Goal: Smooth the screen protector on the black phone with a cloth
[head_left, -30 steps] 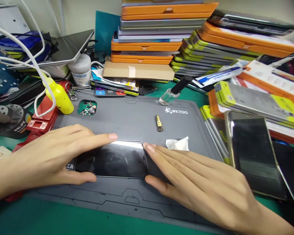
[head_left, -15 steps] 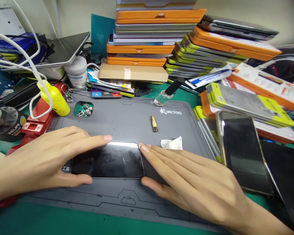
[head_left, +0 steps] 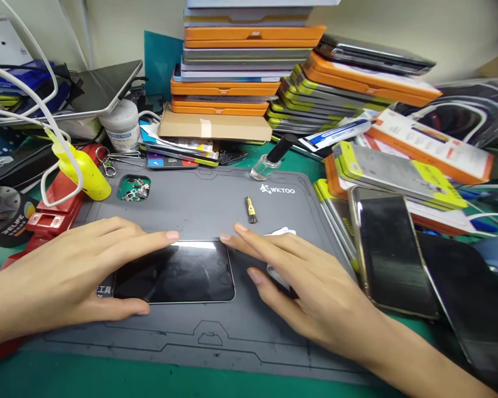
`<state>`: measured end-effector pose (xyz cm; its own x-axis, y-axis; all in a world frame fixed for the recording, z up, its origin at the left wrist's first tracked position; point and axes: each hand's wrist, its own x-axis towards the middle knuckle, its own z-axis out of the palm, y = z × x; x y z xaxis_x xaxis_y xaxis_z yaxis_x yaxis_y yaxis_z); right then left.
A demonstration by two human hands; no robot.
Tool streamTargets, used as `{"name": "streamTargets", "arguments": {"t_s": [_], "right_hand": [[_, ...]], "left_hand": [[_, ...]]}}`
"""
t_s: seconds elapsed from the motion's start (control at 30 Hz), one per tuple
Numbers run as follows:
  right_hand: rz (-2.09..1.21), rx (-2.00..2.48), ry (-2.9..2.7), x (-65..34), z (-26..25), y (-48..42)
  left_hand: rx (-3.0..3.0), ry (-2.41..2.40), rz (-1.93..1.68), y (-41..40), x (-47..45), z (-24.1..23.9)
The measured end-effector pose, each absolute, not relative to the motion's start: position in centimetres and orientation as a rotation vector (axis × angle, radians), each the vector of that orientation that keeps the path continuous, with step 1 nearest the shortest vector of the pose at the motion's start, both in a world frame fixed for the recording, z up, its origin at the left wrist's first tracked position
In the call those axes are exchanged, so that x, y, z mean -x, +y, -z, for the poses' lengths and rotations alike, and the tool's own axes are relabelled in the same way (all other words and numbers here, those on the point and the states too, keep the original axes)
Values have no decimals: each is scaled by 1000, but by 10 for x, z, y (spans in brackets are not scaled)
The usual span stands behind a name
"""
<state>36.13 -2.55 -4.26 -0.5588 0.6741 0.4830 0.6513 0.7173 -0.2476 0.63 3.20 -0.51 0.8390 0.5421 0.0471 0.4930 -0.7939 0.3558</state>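
A dark phone [head_left: 178, 273] lies screen-up on the grey work mat [head_left: 207, 210]. My left hand [head_left: 78, 271] lies over its left end, thumb along the near edge and forefinger stretched along the far edge, fingers apart. My right hand [head_left: 302, 287] hovers just right of the phone with its fingers spread and lifted; a fingertip touches the phone's far right corner. A crumpled white tissue [head_left: 280, 235] lies partly hidden under the right hand's fingers. A small brass brush [head_left: 251, 210] rests on the mat beyond them.
Stacks of orange and yellow-green boxes [head_left: 249, 83] fill the back and right. Another phone [head_left: 388, 254] lies at the right of the mat. A small glass bottle [head_left: 269, 160], a white jar [head_left: 122, 124], a yellow bottle [head_left: 81, 171] and red tool [head_left: 56, 207] stand at the left.
My right hand has lifted off the phone's right end and moved slightly right, spreading its fingers. The view has shifted a little, and the left hand has stayed on the phone.
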Motion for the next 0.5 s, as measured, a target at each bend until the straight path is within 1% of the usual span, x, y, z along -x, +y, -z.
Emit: {"name": "streamTargets", "arguments": {"t_s": [0.5], "right_hand": [[-28,976,-2415,-358,42,-27]], "left_hand": [[-2709,759,-228,31,-8,3]]}}
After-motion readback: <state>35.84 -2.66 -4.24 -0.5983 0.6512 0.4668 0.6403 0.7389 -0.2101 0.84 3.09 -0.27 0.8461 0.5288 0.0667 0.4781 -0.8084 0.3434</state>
